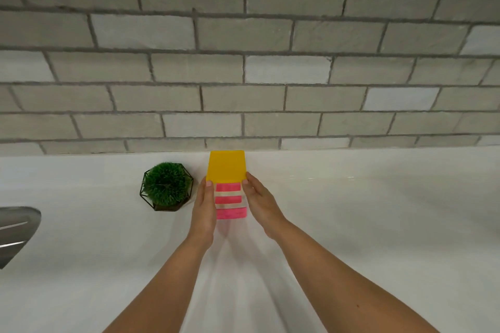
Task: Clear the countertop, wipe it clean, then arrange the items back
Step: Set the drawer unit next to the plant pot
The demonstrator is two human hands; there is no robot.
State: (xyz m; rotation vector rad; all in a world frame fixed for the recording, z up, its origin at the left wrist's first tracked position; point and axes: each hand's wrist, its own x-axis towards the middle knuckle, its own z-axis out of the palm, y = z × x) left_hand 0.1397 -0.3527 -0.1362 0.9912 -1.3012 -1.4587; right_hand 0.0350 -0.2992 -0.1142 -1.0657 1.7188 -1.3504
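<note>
Head view: the wire pot (173, 207) holds a green tuft (166, 182). Just beside it, my left grip (204, 208) and right grip (261, 203) pinch the pad (226, 166) by its sides, far back on the table (351, 211). I judge I'm arranging things back. Next I square the pad and release it.

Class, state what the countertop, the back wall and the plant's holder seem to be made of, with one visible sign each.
Countertop: glossy white, perhaps quartz or laminate; it mirrors light streaks. Back wall: matte grey stone-look tiles, rough faces, dark grout lines. Plant's holder: thin black wire frame, likely metal, possibly glass panes; straight slim dark edges.
</note>
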